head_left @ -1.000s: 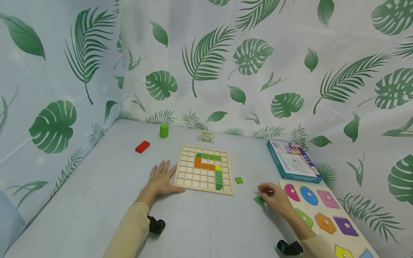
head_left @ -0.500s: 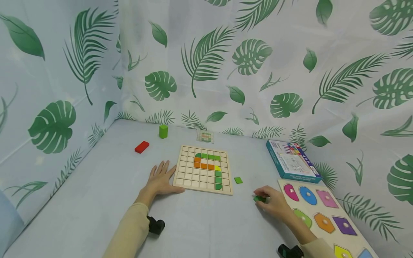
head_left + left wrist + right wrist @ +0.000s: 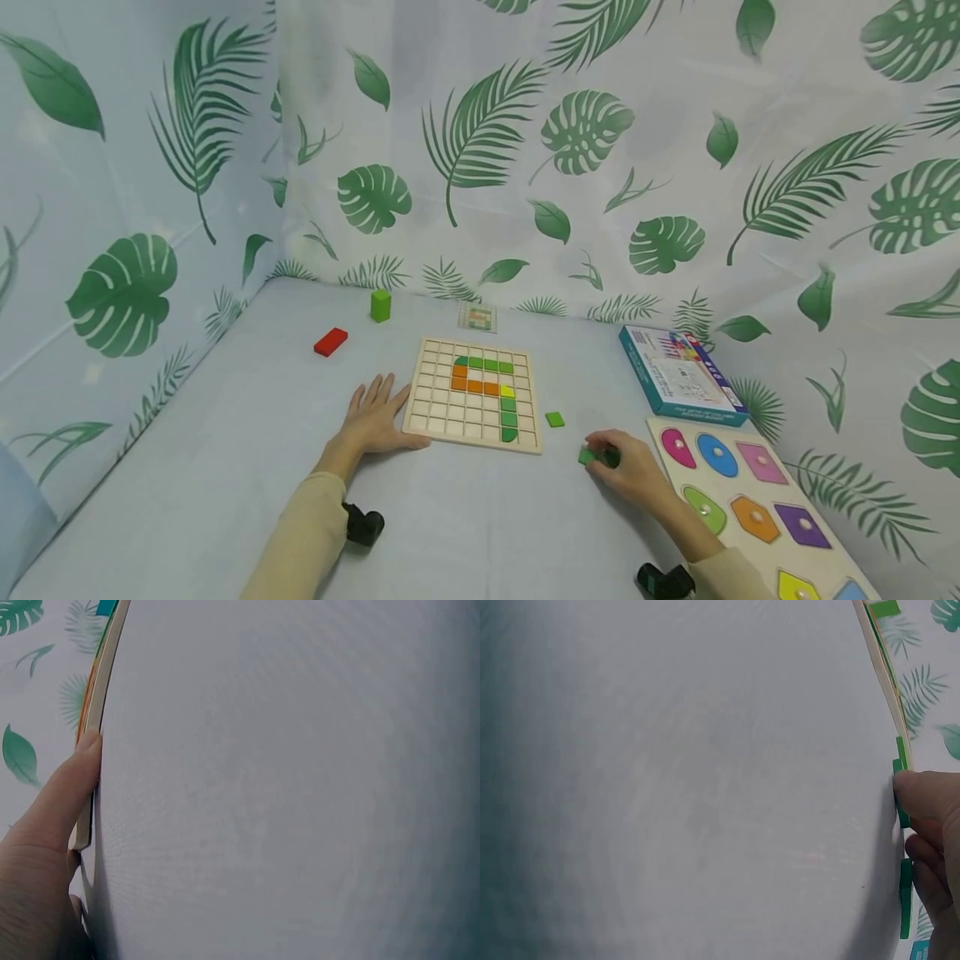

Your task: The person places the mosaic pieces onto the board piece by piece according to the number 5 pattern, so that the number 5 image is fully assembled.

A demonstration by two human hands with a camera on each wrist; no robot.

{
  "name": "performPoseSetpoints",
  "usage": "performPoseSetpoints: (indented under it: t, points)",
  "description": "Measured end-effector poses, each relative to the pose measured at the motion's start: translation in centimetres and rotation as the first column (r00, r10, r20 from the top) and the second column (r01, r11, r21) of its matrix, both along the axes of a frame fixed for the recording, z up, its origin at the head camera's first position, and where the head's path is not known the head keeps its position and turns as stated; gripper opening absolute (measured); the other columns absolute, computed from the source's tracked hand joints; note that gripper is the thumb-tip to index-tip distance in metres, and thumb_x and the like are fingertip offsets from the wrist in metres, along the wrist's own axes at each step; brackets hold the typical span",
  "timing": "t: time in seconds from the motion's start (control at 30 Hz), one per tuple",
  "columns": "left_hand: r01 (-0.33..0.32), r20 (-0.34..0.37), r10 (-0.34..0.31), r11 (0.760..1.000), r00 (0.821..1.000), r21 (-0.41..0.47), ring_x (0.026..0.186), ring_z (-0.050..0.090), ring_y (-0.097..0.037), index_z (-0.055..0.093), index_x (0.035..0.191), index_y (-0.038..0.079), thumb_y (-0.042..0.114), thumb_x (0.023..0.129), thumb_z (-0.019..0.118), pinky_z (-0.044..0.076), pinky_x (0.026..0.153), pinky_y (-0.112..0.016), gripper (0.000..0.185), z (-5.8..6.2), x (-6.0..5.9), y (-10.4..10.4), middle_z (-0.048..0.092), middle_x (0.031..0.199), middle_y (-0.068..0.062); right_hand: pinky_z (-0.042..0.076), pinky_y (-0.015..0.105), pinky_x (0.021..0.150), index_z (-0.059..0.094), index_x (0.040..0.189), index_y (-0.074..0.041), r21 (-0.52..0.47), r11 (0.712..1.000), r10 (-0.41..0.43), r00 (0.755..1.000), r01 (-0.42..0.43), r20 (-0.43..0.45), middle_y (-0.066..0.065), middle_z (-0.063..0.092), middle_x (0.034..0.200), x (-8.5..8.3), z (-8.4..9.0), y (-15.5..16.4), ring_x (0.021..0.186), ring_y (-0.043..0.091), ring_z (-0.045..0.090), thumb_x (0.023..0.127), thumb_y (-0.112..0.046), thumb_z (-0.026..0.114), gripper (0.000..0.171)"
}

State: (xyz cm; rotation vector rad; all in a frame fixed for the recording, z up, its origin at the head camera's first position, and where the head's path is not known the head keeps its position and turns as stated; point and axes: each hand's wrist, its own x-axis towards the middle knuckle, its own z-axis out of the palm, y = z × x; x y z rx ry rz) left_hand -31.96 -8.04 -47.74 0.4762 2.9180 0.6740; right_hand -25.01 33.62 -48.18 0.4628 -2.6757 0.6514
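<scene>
Right hand (image 3: 630, 471) pinched a green piece (image 3: 587, 455) on the tabletop (image 3: 225, 450), just right of the grid board (image 3: 474, 395), left hand (image 3: 375, 417) lay flat with fingers straight against the board's left edge, another green tile (image 3: 554, 419) between board and right hand.

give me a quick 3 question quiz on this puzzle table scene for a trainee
1. True or false: the left hand lies flat beside the grid board, fingers straight.
2. What does the right hand pinch? A) red block B) green tile C) blue box
3. Fill in: a loose green square lies on the table to the ____ of the grid board.

Key
1. True; the left wrist view shows a finger against the board's edge.
2. B, the green tile.
3. right
</scene>
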Motion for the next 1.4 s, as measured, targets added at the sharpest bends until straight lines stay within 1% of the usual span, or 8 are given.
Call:
performPoseSetpoints:
  t: [0.1,0.23,0.4,0.53,0.77,1.03,1.23,1.4]
  points:
    - [-0.003,-0.005,0.003,1.0,1.0,0.004,0.142,0.001,-0.038,0.029,0.149,0.01,0.066,0.071,0.066,-0.001,0.112,-0.054,0.103,0.2,0.0,0.0,0.01,0.155,-0.021,0.053,0.035,0.079,0.067,0.101,-0.009,-0.024,1.0,-0.003,1.0,0.004,0.024,-0.004,0.066,0.092,-0.2,0.3,-0.3,0.086,0.012,0.061,0.072,-0.005,0.08,0.032]
    - [-0.001,-0.004,0.001,1.0,1.0,-0.001,0.142,0.001,-0.037,0.028,0.149,0.011,0.067,0.071,0.065,-0.001,0.112,-0.054,0.103,0.2,-0.1,0.0,0.01,0.155,-0.02,0.054,0.034,0.077,0.068,0.102,-0.006,-0.085,0.996,0.034,0.999,-0.031,0.038,-0.002,0.068,0.093,-0.6,0.9,-1.2,0.086,0.015,0.063,0.075,-0.001,0.077,0.029]
    - [0.0,-0.006,0.0,1.0,1.0,0.0,0.142,0.0,-0.037,0.028,0.15,0.011,0.068,0.071,0.065,-0.001,0.112,-0.054,0.104,0.2,-0.2,0.2,0.01,0.155,-0.02,0.055,0.036,0.075,0.066,0.104,0.0,-0.177,0.979,0.108,0.994,-0.105,0.007,0.003,0.068,0.094,-1.4,1.7,-2.7,0.086,0.02,0.064,0.075,0.007,0.073,0.031]
    - [0.0,-0.006,0.0,1.0,1.0,0.008,0.142,0.0,-0.037,0.028,0.15,0.012,0.068,0.071,0.065,-0.001,0.112,-0.053,0.104,0.3,-0.2,0.3,0.01,0.155,-0.02,0.055,0.038,0.074,0.065,0.103,0.003,-0.217,0.965,0.149,0.989,-0.149,-0.015,0.006,0.068,0.095,-1.8,2.0,-3.8,0.087,0.021,0.064,0.074,0.01,0.073,0.031]
    - [0.011,-0.002,-0.011,1.0,1.0,0.011,0.142,0.002,-0.037,0.03,0.149,0.012,0.067,0.07,0.066,0.0,0.112,-0.053,0.103,0.3,0.0,0.5,0.011,0.155,-0.02,0.055,0.037,0.075,0.064,0.104,0.001,-0.21,0.962,0.171,0.985,-0.172,-0.022,0.006,0.067,0.098,-1.9,1.6,-5.4,0.088,0.02,0.063,0.074,0.008,0.074,0.033]
    - [0.02,-0.016,-0.02,1.0,1.0,-0.012,0.142,0.005,-0.038,0.031,0.148,0.01,0.065,0.071,0.068,0.002,0.112,-0.054,0.102,0.4,0.5,-0.1,0.013,0.154,-0.022,0.053,0.033,0.079,0.066,0.104,-0.005,-0.244,0.963,0.128,0.991,-0.118,0.026,-0.003,0.067,0.096,-1.6,0.5,-7.8,0.088,0.013,0.063,0.074,0.006,0.073,0.033]
    - [0.024,-0.02,-0.024,0.999,0.999,-0.031,0.141,0.007,-0.039,0.032,0.148,0.009,0.065,0.071,0.068,0.003,0.112,-0.055,0.101,0.2,0.9,-0.7,0.015,0.153,-0.023,0.054,0.032,0.076,0.066,0.103,-0.005,-0.256,0.951,0.176,0.984,-0.172,-0.009,-0.002,0.067,0.095,-1.7,-0.6,-9.1,0.087,0.015,0.064,0.073,0.009,0.073,0.034]
    - [0.02,-0.021,-0.021,0.999,1.0,-0.025,0.141,0.006,-0.039,0.032,0.148,0.01,0.066,0.071,0.067,0.003,0.112,-0.054,0.102,0.2,0.7,-0.6,0.015,0.154,-0.022,0.054,0.031,0.076,0.065,0.103,-0.004,-0.236,0.952,0.198,0.98,-0.197,-0.02,-0.001,0.066,0.095,-2.2,-0.3,-10.2,0.086,0.016,0.064,0.074,0.008,0.073,0.033]
